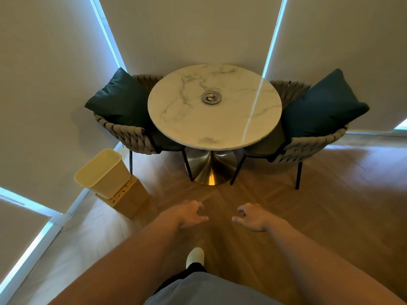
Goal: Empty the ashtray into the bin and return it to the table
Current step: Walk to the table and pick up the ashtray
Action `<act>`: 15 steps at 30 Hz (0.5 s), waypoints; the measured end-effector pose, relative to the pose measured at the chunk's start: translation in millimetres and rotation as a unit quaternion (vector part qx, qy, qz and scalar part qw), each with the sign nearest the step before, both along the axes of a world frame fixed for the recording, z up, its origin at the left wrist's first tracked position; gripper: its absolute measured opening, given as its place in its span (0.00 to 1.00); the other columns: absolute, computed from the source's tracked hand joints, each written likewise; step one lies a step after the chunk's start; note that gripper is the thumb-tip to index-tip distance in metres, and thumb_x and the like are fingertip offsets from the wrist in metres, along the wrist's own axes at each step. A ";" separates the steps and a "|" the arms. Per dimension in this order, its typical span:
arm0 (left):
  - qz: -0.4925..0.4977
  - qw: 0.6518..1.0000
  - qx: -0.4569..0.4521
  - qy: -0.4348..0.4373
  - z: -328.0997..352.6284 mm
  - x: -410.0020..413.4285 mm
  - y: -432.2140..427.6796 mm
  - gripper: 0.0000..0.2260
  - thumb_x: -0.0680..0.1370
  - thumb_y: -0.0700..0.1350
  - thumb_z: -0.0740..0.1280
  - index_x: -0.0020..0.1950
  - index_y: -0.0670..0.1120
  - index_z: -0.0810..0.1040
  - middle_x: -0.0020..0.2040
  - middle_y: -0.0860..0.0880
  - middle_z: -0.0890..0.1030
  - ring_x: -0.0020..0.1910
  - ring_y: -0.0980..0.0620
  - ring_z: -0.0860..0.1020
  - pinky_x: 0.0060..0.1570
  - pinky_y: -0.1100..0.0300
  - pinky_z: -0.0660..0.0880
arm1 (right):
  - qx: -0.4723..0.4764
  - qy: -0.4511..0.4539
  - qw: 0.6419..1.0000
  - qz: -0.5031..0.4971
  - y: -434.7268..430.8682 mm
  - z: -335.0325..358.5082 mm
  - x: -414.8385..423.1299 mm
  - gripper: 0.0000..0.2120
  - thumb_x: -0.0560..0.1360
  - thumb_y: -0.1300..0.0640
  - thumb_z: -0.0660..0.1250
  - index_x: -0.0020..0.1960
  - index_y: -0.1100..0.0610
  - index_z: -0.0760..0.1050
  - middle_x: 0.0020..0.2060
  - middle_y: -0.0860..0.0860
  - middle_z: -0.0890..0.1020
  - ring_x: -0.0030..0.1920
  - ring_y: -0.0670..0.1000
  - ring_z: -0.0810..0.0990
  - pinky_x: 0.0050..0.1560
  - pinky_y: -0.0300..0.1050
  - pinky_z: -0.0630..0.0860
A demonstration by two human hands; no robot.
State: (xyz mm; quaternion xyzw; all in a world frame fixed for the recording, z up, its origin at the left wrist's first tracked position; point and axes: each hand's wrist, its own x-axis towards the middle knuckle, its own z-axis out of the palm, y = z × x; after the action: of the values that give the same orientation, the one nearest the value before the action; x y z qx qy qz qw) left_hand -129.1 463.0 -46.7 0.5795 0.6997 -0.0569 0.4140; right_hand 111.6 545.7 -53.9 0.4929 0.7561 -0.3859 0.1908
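Observation:
A round metal ashtray [211, 97] with bits of ash or butts inside sits near the middle of a round white marble table [187, 119]. A cream plastic bin [103, 172] stands tilted on a box on the floor, left of the table. My left hand [189, 213] and my right hand [251, 217] hover over the floor well short of the table, fingers loosely curled and apart, holding nothing.
Two woven chairs with dark teal cushions, one at left [123, 100] and one at right [323, 106], flank the table. The table rests on a gold pedestal base [209, 170]. Blinds cover the windows behind. A yellow box [130, 199] supports the bin. The floor is wood.

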 end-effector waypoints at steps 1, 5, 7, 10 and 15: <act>-0.004 1.000 0.005 -0.002 -0.7 -11.9 16.6 0.27 0.79 0.59 0.65 0.74 0.49 0.67 0.70 0.45 0.73 0.66 0.46 0.74 0.65 0.49 0.72 | 0.005 -0.001 1.000 -0.005 13.9 -2.1 -10.7 0.32 0.77 0.38 0.63 0.75 0.53 0.65 0.72 0.55 0.71 0.69 0.55 0.72 0.67 0.54 0.72; -0.032 0.999 0.011 -0.001 1.0 -56.3 77.6 0.27 0.79 0.59 0.64 0.75 0.50 0.66 0.71 0.45 0.70 0.66 0.45 0.72 0.64 0.49 0.72 | 0.014 -0.007 1.000 -0.015 64.6 -2.0 -51.8 0.33 0.77 0.36 0.62 0.75 0.54 0.65 0.71 0.55 0.71 0.69 0.55 0.72 0.66 0.52 0.72; -0.040 0.999 0.013 0.006 3.4 -74.4 103.5 0.27 0.79 0.60 0.64 0.75 0.50 0.66 0.72 0.45 0.70 0.66 0.44 0.72 0.63 0.50 0.72 | 0.014 -0.009 1.000 -0.021 85.5 0.0 -70.1 0.34 0.77 0.36 0.61 0.76 0.54 0.65 0.72 0.56 0.71 0.70 0.56 0.71 0.67 0.52 0.71; -0.047 0.999 0.016 0.018 5.4 -95.4 138.1 0.26 0.78 0.61 0.64 0.73 0.51 0.68 0.70 0.45 0.71 0.65 0.45 0.73 0.62 0.50 0.73 | 0.016 -0.016 0.999 -0.025 118.1 4.5 -93.9 0.34 0.77 0.36 0.61 0.76 0.55 0.65 0.72 0.56 0.70 0.72 0.56 0.69 0.68 0.52 0.71; -0.070 0.997 0.013 0.011 5.7 -114.8 191.0 0.25 0.78 0.61 0.64 0.72 0.50 0.70 0.69 0.46 0.74 0.65 0.46 0.74 0.63 0.50 0.73 | 0.014 -0.019 0.999 -0.027 169.1 6.2 -121.8 0.34 0.78 0.38 0.61 0.76 0.57 0.65 0.72 0.57 0.71 0.71 0.57 0.71 0.68 0.52 0.72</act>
State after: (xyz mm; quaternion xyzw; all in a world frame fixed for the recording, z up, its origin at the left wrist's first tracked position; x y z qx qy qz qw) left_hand -243.8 654.0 -41.1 0.6320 0.6625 -0.0831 0.3933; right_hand -10.2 714.8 -47.7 0.5227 0.7441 -0.3709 0.1884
